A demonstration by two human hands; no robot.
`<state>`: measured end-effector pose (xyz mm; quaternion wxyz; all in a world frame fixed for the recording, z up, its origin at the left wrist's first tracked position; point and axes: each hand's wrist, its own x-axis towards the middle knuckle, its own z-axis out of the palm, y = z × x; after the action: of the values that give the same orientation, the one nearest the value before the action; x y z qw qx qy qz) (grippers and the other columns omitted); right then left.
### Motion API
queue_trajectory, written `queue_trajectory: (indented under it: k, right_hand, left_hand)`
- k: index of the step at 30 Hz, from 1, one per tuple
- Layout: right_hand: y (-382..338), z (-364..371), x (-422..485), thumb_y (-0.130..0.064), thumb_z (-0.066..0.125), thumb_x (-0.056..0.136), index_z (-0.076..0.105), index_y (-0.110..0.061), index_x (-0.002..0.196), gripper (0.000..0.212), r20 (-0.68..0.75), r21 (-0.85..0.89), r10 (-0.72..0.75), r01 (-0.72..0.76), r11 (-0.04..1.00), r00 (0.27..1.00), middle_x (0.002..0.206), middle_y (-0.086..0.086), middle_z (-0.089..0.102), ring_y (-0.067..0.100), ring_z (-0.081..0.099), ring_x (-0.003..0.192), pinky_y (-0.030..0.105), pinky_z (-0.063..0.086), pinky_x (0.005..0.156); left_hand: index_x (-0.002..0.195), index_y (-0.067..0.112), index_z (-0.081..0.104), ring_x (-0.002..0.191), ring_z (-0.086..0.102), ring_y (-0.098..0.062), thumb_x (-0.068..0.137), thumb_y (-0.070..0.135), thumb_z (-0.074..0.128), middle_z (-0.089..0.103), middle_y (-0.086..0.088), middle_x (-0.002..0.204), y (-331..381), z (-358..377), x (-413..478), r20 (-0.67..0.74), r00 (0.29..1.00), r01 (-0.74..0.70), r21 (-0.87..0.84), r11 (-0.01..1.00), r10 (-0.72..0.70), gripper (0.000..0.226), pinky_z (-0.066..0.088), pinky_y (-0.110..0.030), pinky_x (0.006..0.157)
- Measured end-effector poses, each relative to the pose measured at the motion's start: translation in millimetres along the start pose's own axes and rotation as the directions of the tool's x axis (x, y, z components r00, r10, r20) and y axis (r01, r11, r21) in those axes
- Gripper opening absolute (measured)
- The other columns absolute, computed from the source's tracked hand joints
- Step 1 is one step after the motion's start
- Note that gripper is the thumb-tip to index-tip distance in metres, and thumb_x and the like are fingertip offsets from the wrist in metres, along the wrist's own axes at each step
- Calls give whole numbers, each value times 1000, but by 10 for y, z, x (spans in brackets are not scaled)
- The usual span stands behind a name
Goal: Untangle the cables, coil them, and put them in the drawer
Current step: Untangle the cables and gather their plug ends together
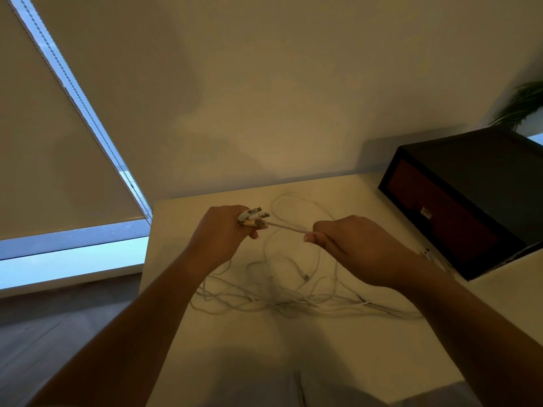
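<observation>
Drawn roller blinds [58,142] dim the room at left. Over the white tabletop [235,348], the left hand [220,235] has its fingers [253,234] closed round a bunch of cable plugs [255,215], likely to keep the ends sorted, while the right hand [361,248] pinches one white cable [289,226] taut to trace it. Tangled cables [279,299] lie beneath; the drawer [440,221] at right looks shut.

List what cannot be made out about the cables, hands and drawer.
Head view: cable count in the tangle; strands overlap, dim light.
Head view: plugs in the left hand; type too small, blurred.
Head view: grip of the right hand on the cable; its back hides the fingers.
Head view: drawer box; right edge cuts it off, inside unseen.
</observation>
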<state>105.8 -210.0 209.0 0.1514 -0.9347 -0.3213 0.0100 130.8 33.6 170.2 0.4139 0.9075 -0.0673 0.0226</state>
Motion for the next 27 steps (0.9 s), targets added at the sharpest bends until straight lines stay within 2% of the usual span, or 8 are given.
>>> queue_trajectory:
  k: [2,7,10,14,17,21,23,27]
  right_hand:
    - [32,-18,-10,-57,18,91,30,-31,64,39,-9,-13,7,-7,1000,1000,53,-7,42,11,41,48,22,22,48]
    - [-12,32,3,-59,16,90,28,-32,64,40,-3,-8,-12,12,1000,1000,53,-8,40,9,38,48,23,23,48]
    - [-20,67,17,-64,16,92,27,-33,64,44,-22,-7,-30,29,1000,999,53,-8,39,9,38,48,23,22,48]
    - [51,45,-2,-62,19,93,30,-31,63,45,-44,32,-12,13,999,999,52,-8,40,11,39,47,20,23,47]
    - [138,-15,-29,-57,24,91,36,-26,63,43,-62,121,27,-20,992,998,51,-5,42,15,43,50,21,29,48]
    - [169,-36,3,-60,28,91,54,-23,95,46,27,95,125,-127,987,992,73,-6,59,9,55,65,27,44,60]
    - [95,2,57,-53,38,95,52,-26,113,36,30,120,131,-134,984,991,81,-7,60,6,55,70,27,45,64]
    - [-37,84,181,-39,39,99,57,-23,108,26,11,26,113,-113,993,994,78,-5,60,9,48,64,30,41,61]
  left_hand:
    - [69,22,74,82,59,15,86,10,64,64,35,67,-52,-29,-7,3,1000,0,-3,1000,0,23,37,-4,66]
    - [71,19,74,74,63,-7,86,9,60,67,19,72,-99,4,-11,-44,997,67,78,995,-64,22,45,-24,66]
    - [71,20,74,69,60,-1,86,9,60,64,20,67,-106,5,-5,-45,997,61,116,991,-56,23,39,-13,60]
    - [74,18,75,77,60,12,86,6,63,68,22,64,-139,-91,10,26,998,66,-78,995,-64,21,39,-9,67]
    - [71,20,74,81,64,6,83,-2,66,72,14,69,-99,-148,1,98,994,76,-265,961,-52,27,44,-12,80]
    - [73,19,74,79,63,10,82,-4,66,71,18,69,6,-143,-17,119,993,26,-237,971,3,27,44,-12,76]
    - [67,32,74,78,63,9,82,-2,67,72,17,71,67,-110,-18,110,993,-17,-216,976,41,38,45,-11,73]
    - [58,53,67,79,64,4,82,5,69,73,11,79,103,-59,-10,73,993,-80,-113,990,88,55,42,-8,68]
